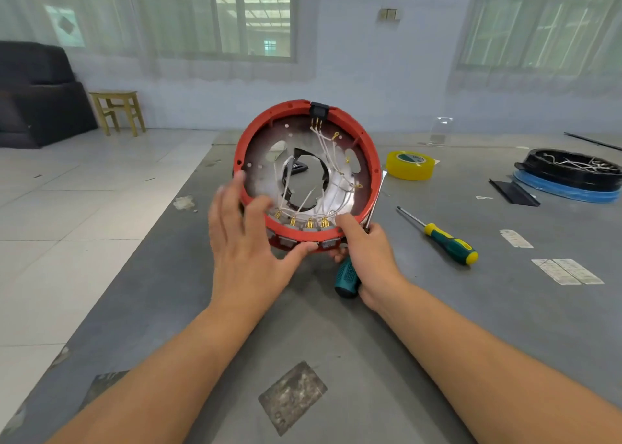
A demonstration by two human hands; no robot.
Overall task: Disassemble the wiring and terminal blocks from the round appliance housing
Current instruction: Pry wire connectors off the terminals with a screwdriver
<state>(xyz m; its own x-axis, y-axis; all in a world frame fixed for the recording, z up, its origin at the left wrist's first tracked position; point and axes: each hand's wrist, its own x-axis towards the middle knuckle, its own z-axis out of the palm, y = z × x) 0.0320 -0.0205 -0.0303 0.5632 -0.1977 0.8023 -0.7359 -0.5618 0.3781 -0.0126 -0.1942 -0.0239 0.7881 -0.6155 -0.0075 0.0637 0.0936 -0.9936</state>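
Grey matting (437, 309) covers our work surface. We hold one round red housing (368, 147) tilted on edge at centre. Our left hand (245, 241), fingers spread, touches its lower rim; white wires (331, 154) run to four brass-tipped terminal blocks (303, 224). Our right hand (367, 255) grips one teal screwdriver (346, 277) against the rim. One more screwdriver (444, 238) lies rightward, beyond one yellow tape roll (409, 165).

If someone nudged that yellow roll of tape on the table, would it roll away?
Probably not: the yellow tape roll lies flat on its side on the grey table, so it would likely slide. It looks light, being a hollow ring.
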